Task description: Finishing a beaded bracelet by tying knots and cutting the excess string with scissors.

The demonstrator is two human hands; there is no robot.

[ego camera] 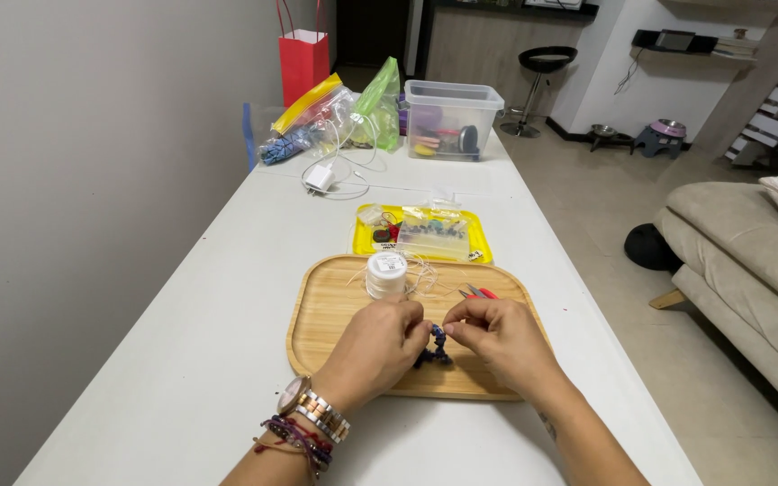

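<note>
Over a wooden tray on a white table, my left hand and my right hand pinch a small string of dark blue beads between their fingertips. The beads hang just above the tray's near side. A white spool of thin cord stands at the tray's far side, with loose cord strands beside it. Small red-handled scissors lie behind my right hand, partly hidden. My left wrist wears a watch and several bracelets.
A yellow tray with small bead bags sits beyond the wooden tray. Farther back are a white charger with cable, plastic bags, a clear lidded box and a red paper bag. A beige sofa stands to the right.
</note>
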